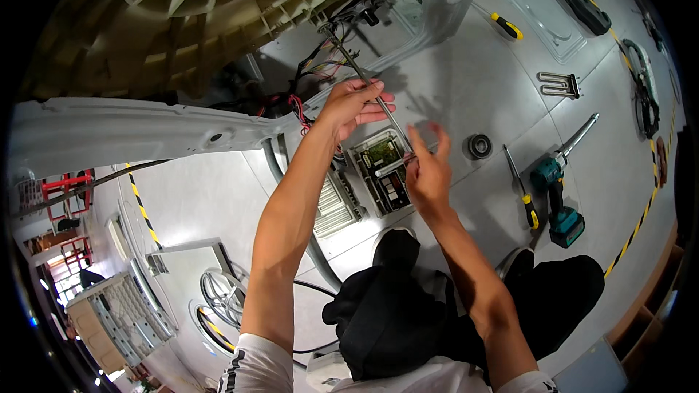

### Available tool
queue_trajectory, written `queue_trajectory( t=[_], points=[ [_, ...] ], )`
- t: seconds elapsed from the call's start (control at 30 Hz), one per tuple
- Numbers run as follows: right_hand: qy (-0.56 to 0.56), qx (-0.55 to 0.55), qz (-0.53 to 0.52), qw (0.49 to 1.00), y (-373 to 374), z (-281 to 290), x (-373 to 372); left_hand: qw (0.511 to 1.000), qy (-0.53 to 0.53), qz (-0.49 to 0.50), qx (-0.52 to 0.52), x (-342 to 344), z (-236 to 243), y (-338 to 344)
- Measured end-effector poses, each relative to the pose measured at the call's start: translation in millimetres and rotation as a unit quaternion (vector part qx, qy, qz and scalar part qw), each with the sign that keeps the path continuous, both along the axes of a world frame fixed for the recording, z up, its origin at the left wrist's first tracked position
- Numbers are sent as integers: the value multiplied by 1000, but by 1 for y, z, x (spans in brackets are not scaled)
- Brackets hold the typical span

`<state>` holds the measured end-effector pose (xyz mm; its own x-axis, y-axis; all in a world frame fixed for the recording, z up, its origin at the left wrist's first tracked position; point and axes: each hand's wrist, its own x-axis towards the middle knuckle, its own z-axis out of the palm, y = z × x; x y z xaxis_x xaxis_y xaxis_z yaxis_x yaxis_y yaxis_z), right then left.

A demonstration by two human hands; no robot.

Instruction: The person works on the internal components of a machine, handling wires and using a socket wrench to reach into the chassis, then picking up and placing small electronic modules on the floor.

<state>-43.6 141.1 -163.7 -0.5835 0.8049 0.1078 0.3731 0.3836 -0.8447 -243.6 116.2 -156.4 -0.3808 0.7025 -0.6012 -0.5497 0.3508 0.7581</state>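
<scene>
My left hand (pixel 357 108) is closed around a long metal socket wrench (pixel 390 118), thumb on one side and fingers behind. The wrench slants from the opened machine's underside down toward my right hand (pixel 428 175). My right hand is at its lower end, by a silver crosspiece (pixel 391 168); its fingers are blurred, so its grip is unclear. Above is a large ribbed plastic tub (pixel 175 36), inside a grey metal cabinet frame (pixel 167 131). Loose wires (pixel 300 105) hang beside my left wrist. Below my hands is an open box with a circuit board (pixel 380 151).
On the floor to the right are a round black-rimmed bearing (pixel 479 146), a screwdriver (pixel 523 193), a cordless power tool (pixel 558 189), a heating element (pixel 559 84) and another screwdriver (pixel 506 26). A grey hose (pixel 317 256) curves past my left forearm. My black-clad knee (pixel 564 295) is at lower right.
</scene>
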Motion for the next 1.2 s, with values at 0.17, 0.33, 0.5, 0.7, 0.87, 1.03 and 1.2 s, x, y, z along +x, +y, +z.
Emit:
queue_trajectory(
  t=[0.17,0.33,0.5,0.7,0.87,1.03,1.2],
  points=[
    [198,-432,-140,869,-12,-5,18,999,-32,14,28,0,-4,-5],
    [239,-706,26,666,-7,2,9,997,-47,15,56,-2,-8,-9],
    [217,-451,10,866,-18,-8,-5,999,-33,5,33,-2,-4,-6],
    [72,21,46,996,-6,-18,3,999,34,-29,-27,-4,-3,-4],
    [189,-500,-130,835,-17,-20,23,1000,-14,-2,5,-4,-9,-4],
    [259,-730,26,632,-4,0,8,999,-32,7,30,-4,-12,-7],
    [199,-401,-18,894,-18,-1,-1,997,-48,29,44,2,-3,-3]
  ],
)
